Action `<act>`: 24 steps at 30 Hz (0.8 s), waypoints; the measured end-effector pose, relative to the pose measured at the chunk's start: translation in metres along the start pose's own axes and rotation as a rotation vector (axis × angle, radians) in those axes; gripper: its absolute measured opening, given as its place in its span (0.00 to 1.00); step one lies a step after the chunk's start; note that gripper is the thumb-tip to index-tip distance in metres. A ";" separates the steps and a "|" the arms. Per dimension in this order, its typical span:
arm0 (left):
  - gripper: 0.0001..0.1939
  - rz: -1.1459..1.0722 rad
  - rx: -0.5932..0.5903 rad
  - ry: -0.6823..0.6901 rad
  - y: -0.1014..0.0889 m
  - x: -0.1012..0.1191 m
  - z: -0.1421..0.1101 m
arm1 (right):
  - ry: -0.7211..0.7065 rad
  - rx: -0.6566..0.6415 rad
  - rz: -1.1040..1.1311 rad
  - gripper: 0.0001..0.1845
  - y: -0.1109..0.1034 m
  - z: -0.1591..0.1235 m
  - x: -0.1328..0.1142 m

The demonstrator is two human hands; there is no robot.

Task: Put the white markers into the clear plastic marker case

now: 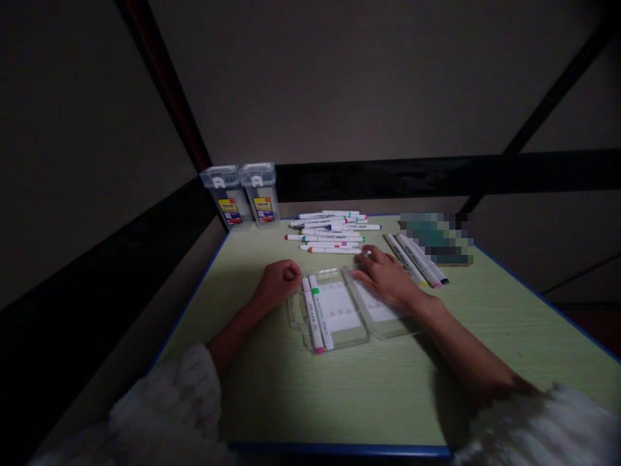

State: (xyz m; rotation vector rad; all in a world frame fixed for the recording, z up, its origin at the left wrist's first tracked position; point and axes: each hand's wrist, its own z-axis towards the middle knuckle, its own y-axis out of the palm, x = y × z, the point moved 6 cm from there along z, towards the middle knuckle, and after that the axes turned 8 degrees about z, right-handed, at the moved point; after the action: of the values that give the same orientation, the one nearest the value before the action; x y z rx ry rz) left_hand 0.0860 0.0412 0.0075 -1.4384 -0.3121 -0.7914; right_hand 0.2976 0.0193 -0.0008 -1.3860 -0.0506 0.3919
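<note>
The hands are apart: the left hand (279,283) curls beside an open, clear plastic case (353,338), while the right hand (385,277) extends over its right half, fingertips at a heap of slim white markers (334,239). Whether either grips anything, I cannot tell. Just right of the left hand, a white pink-tipped marker (312,316) and a white green-banded marker (321,315) lie inside the case.

"Where's the marker case (347,338)?"
"On the bench (301,401), between the left grip (277,285) and right grip (388,278), its right half partly under the latter; two markers (312,314) in its left half."
"The rest?"
"Marker pile (330,239) beyond both grips; lidded boxes (262,191) beyond the left one; loose markers (421,260) right of the right one."
</note>
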 end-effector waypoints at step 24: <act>0.07 0.053 0.042 0.104 -0.002 0.004 0.001 | 0.024 0.002 0.019 0.25 -0.004 0.002 -0.002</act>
State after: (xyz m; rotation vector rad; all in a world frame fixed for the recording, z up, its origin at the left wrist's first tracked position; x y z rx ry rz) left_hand 0.0882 0.0416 0.0114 -1.3556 -0.2091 -0.8096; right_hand 0.2962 0.0196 0.0039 -1.3894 -0.0169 0.3912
